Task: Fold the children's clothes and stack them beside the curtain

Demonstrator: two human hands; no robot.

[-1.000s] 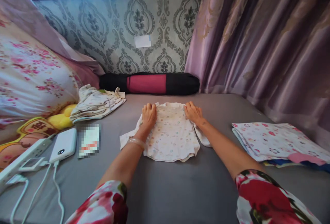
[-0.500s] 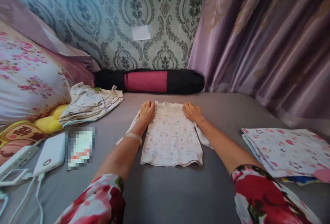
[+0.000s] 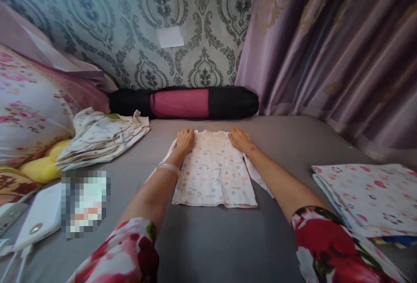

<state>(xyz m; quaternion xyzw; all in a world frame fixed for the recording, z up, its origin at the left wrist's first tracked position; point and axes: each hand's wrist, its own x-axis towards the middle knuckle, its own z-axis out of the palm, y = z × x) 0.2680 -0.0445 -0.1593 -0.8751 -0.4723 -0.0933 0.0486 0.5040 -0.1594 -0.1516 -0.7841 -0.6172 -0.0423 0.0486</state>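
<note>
A small white long-sleeved shirt (image 3: 215,174) with a pale print lies spread on the grey sheet, its collar pointing away from me. My left hand (image 3: 186,140) is closed on its left shoulder, fingers curled over the cloth. At the opposite shoulder, my right hand (image 3: 240,138) grips the fabric in the same way. The fingertips of both hands are partly hidden. The sleeves slant outward beneath my forearms, which cover part of them.
Folded patterned clothes (image 3: 104,137) lie at the left, near a yellow plush thing (image 3: 41,169) and a white power bank (image 3: 41,218). A black and pink roll (image 3: 180,103) lies along the wall. Folded printed cloths (image 3: 368,196) rest at the right, below a purple curtain (image 3: 293,57).
The view has shifted slightly, so the things on the left sit further left. The shirt's hem lies a little wider and straighter. Both hands keep their hold on the shoulders.
</note>
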